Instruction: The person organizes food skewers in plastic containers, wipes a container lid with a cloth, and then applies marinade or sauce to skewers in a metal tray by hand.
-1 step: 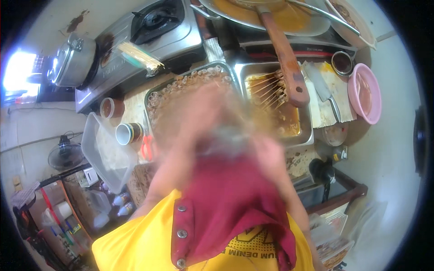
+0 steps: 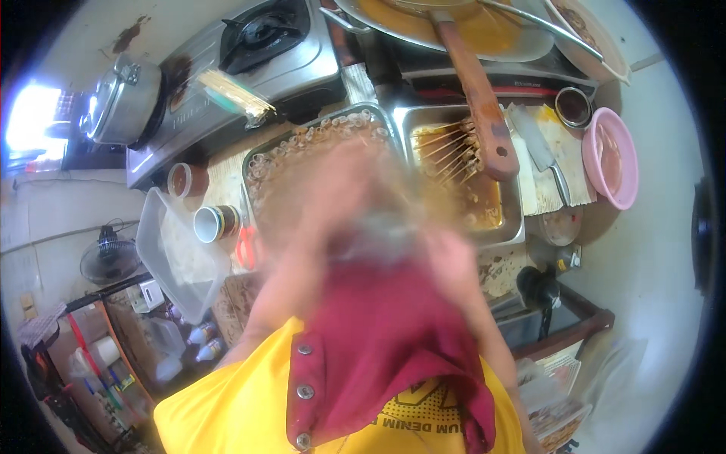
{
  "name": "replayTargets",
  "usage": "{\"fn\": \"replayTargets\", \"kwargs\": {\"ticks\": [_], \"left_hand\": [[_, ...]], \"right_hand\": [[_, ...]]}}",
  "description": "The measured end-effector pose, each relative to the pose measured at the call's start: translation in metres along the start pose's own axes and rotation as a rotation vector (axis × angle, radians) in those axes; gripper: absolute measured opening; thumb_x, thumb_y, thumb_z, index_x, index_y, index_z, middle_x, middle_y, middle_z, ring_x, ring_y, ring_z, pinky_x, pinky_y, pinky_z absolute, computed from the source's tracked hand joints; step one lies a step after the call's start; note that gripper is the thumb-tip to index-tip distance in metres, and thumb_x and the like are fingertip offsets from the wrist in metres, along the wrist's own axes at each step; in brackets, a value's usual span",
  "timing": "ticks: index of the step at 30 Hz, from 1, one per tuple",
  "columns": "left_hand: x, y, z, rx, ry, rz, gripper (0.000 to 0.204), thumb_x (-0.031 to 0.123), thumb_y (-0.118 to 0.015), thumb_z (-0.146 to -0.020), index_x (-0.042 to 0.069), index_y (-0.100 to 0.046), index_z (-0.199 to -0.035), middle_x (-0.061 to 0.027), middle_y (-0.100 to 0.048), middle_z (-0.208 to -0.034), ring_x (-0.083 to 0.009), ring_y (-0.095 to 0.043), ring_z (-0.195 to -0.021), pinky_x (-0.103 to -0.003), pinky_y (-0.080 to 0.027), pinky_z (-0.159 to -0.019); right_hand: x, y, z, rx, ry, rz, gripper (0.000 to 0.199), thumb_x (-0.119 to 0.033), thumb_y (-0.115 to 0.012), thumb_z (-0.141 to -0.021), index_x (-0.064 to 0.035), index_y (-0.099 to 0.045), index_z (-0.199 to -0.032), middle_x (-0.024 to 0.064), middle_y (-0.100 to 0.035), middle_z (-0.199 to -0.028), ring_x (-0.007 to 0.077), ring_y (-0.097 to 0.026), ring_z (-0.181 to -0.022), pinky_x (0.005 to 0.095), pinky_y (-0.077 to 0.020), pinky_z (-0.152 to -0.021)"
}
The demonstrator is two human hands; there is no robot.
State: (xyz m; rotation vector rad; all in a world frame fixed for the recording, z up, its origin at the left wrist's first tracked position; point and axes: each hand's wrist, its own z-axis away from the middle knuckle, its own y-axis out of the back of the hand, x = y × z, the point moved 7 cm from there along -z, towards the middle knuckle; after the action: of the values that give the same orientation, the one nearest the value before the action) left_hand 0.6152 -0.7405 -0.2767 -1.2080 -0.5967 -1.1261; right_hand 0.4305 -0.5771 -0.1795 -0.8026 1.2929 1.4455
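My left hand (image 2: 342,178) reaches over the left metal tray (image 2: 251,168), which holds pale, ring-shaped pieces of food (image 2: 310,135). Blur smears its fingers, so their pose and anything in them are hidden. Lower and to the right, my right hand (image 2: 448,253) is near the front edge of the right metal tray (image 2: 516,227), and its fingers are blurred too. Several skewers (image 2: 446,155) lie in brown sauce in that tray. Across its far right side runs a wooden handle (image 2: 488,113).
Orange-handled scissors (image 2: 246,242), a cup (image 2: 215,224) and a clear plastic container (image 2: 181,257) sit on the left. A knife (image 2: 541,151) and a pink bowl (image 2: 611,159) are on the right. Behind the trays stand a gas stove (image 2: 302,72) and a wide pan of sauce (image 2: 522,41).
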Motion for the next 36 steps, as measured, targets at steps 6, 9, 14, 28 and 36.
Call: {"fn": "replayTargets", "kwargs": {"ticks": [6, 9, 14, 28, 36], "left_hand": [[0.005, 0.006, 0.000, 0.015, -0.041, -0.143, 0.027, 0.007, -0.064, -0.091, 0.002, -0.055, -0.116, -0.0117, -0.063, -0.111, -0.0265, -0.063, -0.109, -0.038, -0.054, -0.093], [0.028, -0.016, -0.017, -0.127, -0.133, -0.252, 0.027, 0.009, -0.064, -0.092, 0.002, -0.055, -0.117, -0.0118, -0.063, -0.113, -0.0267, -0.061, -0.112, -0.038, -0.054, -0.093], [0.024, -0.045, 0.000, -0.114, 0.293, 0.327, 0.022, 0.010, -0.065, -0.092, 0.005, -0.057, -0.112, -0.0113, -0.066, -0.107, -0.0261, -0.066, -0.103, -0.037, -0.056, -0.091], [0.028, -0.011, -0.014, -0.126, -0.330, -0.216, 0.021, 0.008, -0.062, -0.093, 0.000, -0.054, -0.111, -0.0186, -0.064, -0.107, -0.0298, -0.066, -0.101, -0.039, -0.057, -0.091], [0.031, -0.007, -0.016, -0.102, -0.205, -0.082, 0.020, 0.014, -0.061, -0.095, -0.003, -0.056, -0.105, -0.0211, -0.065, -0.106, -0.0307, -0.067, -0.101, -0.038, -0.060, -0.087]], "right_hand": [[-0.006, 0.005, -0.004, -0.042, 0.086, 0.080, 0.020, -0.010, -0.054, -0.095, 0.0039, -0.067, -0.101, 0.0160, -0.069, -0.081, 0.0155, -0.065, -0.076, 0.0306, -0.0510, -0.072], [-0.007, 0.013, -0.002, -0.061, 0.155, 0.215, 0.020, -0.010, -0.055, -0.096, 0.0042, -0.067, -0.102, 0.0151, -0.070, -0.085, 0.0156, -0.066, -0.079, 0.0302, -0.0515, -0.075], [-0.010, 0.013, -0.016, -0.043, 0.154, 0.168, 0.018, -0.009, -0.055, -0.095, 0.0043, -0.066, -0.101, 0.0107, -0.068, -0.079, 0.0118, -0.061, -0.072, 0.0275, -0.0492, -0.069], [-0.030, 0.006, 0.000, 0.015, 0.103, 0.185, 0.017, -0.008, -0.055, -0.095, 0.0036, -0.066, -0.100, 0.0151, -0.068, -0.078, 0.0158, -0.064, -0.069, 0.0293, -0.0500, -0.067], [-0.025, 0.004, 0.002, 0.015, 0.072, 0.156, 0.017, -0.008, -0.055, -0.094, 0.0034, -0.066, -0.101, 0.0156, -0.068, -0.078, 0.0168, -0.065, -0.068, 0.0299, -0.0501, -0.066]]}}
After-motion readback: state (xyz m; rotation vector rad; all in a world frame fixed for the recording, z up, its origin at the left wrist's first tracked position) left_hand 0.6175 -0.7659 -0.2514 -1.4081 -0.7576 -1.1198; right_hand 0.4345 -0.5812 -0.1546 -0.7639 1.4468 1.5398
